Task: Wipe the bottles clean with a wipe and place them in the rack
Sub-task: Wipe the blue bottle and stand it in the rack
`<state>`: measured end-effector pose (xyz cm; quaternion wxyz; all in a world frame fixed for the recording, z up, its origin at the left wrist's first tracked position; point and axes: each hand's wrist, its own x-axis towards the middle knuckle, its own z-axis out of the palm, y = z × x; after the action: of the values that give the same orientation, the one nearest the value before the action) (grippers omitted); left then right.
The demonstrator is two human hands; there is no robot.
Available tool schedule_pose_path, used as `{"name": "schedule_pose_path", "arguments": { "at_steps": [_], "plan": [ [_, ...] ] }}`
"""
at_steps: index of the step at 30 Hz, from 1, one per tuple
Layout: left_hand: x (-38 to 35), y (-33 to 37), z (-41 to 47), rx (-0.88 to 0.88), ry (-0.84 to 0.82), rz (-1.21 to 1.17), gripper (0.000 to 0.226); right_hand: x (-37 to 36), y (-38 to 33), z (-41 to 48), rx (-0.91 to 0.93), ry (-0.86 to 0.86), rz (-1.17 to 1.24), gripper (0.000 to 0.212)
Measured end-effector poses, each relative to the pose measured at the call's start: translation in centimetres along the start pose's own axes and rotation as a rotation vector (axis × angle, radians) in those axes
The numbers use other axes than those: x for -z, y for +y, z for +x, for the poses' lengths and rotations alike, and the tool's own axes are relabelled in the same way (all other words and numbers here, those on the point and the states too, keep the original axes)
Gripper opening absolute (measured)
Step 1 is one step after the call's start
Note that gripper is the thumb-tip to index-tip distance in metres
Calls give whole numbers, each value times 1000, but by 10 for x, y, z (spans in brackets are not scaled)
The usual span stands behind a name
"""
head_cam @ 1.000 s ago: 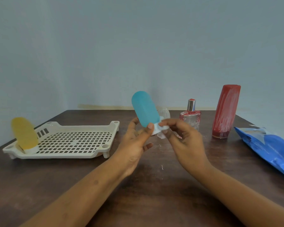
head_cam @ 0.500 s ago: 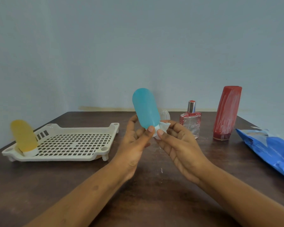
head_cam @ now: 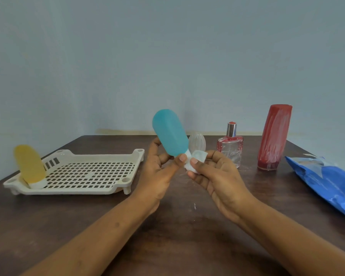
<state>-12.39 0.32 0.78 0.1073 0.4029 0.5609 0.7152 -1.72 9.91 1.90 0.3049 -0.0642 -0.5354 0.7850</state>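
Observation:
My left hand [head_cam: 159,172] holds a teal squeeze bottle [head_cam: 170,132] by its lower end, cap down, above the table's middle. My right hand [head_cam: 213,176] pinches a white wipe [head_cam: 195,161] against the bottle's white cap. A cream slotted rack [head_cam: 84,172] lies at the left with a yellow bottle [head_cam: 29,164] standing cap-down in its near left corner. Behind my hands a clear bottle [head_cam: 197,141] is partly hidden. A glass perfume bottle [head_cam: 230,147] and a tall red bottle [head_cam: 275,136] smeared white stand at the right.
A blue wipes packet [head_cam: 331,182] lies at the right edge of the dark wooden table [head_cam: 177,236]. A pale wall stands close behind the table. A few white specks dot the wood near my right hand.
The wipe has shifted around the teal bottle's cap as my right fingers turned from over it to under it. The bottle stays in my left hand, raised slightly.

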Motion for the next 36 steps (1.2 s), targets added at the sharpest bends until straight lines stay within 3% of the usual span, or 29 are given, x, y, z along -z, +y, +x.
{"name": "schedule_pose_path", "arguments": {
  "at_steps": [7, 12, 19, 24, 27, 30, 32, 36],
  "plan": [
    [2, 2, -3, 67, -8, 2, 78, 8, -8, 5, 156, 29, -139, 26],
    [-2, 0, -6, 95, -20, 34, 88, 5, 2, 2, 80, -100, -201, 31],
    [-4, -2, -6, 66, 28, 72, 79, 8, 0, 2, 249, 18, -361, 14],
    [2, 0, -2, 76, 123, 68, 76, 4, 0, 1, 354, -29, -527, 7],
    [7, 0, 1, 80, 132, 179, 78, 9, -2, 4, 342, -52, -579, 9],
    [7, -1, 0, 71, 148, 348, 78, 19, -8, 10, 361, 64, -467, 14],
    [6, -1, 1, 39, 178, 484, 77, 22, -13, 11, 438, 141, -457, 13],
    [4, 0, -2, -57, 187, 701, 78, 17, -13, 7, 678, 176, -687, 20]
  ]
}}
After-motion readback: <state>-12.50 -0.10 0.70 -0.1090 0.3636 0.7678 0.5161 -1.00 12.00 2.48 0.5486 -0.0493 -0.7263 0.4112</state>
